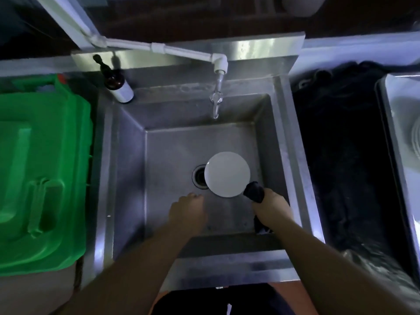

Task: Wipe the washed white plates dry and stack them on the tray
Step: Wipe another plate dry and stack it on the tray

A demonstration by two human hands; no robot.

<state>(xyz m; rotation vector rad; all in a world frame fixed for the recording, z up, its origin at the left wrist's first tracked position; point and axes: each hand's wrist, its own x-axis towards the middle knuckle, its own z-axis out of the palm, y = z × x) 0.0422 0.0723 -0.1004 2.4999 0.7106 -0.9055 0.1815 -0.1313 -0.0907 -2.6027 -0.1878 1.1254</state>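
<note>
We look straight down into a stainless steel sink (127,169), dim light. One white plate (227,174) lies flat on the basin floor, partly covering the drain (198,176). Our right hand (271,209) has its fingers clenched around a dark cloth (254,191), whose bunched end touches the plate's near-right edge. Our left hand (188,211) hovers just near of the plate, fingers loosely curled, grasping nothing. A white pipe tap (220,62) runs water (216,101) into the far side of the basin. A brown pump bottle (116,84) stands on the far-left rim. Left of the sink sits a green plastic bin (43,178). On the bench to the right, dark fabric (341,155), then a metal tray (395,142) at frame edge holding what looks like white plates, blurred.
</note>
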